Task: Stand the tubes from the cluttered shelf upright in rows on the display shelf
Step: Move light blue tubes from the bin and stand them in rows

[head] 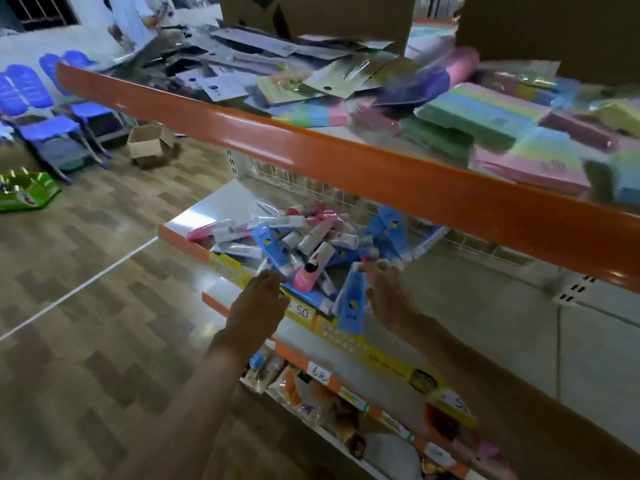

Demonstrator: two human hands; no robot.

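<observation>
A jumbled pile of tubes, blue, pink and white, lies on the cluttered shelf below the orange rail. My right hand pinches a blue tube by its upper end, the tube hanging at the shelf's front edge. My left hand reaches toward the pile with fingers curled at the front edge; the frame does not show whether it holds a tube. A pink tube lies between the two hands. To the right, the same shelf level is bare grey metal.
An orange shelf rail crosses above the hands, with stationery packs and sponges on the top shelf. Cardboard boxes stand behind them. Below are snack packets and price tags. Blue chairs and a box stand on the floor at left.
</observation>
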